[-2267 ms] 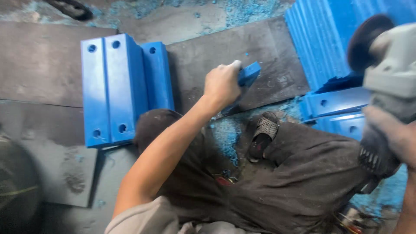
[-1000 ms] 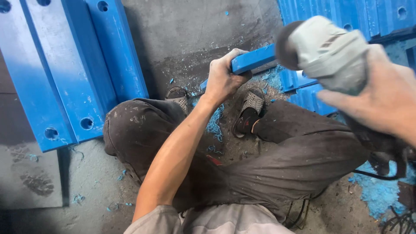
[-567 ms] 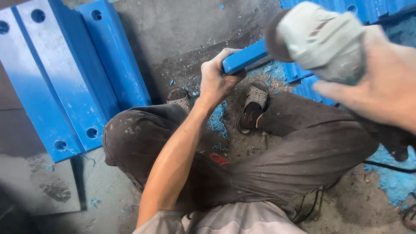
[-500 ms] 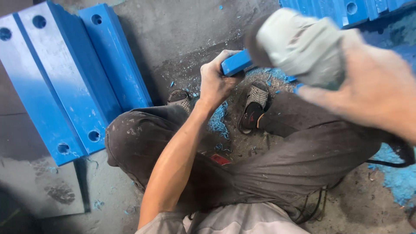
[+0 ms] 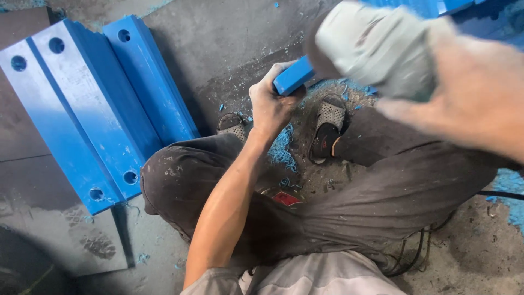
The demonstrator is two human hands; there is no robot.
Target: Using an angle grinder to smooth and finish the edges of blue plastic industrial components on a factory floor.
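On the dusty concrete floor (image 5: 229, 49) we sit with knees bent, and our left hand (image 5: 271, 106) is wrapped tight around the near end of a blue plastic bar (image 5: 293, 76). Our right hand (image 5: 469, 104) is clasped round a grey power grinder (image 5: 376, 46), held close to the camera, where it blurs and hides the rest of the bar. To our left lie three long blue slabs (image 5: 103, 104) with holes at their ends, side by side and touching. Our grey sandals (image 5: 327, 125) rest just below the bar, among blue shavings (image 5: 281, 147). Between our legs lies a small red packet (image 5: 285, 198), and a black cable (image 5: 499, 194) trails off at the right.
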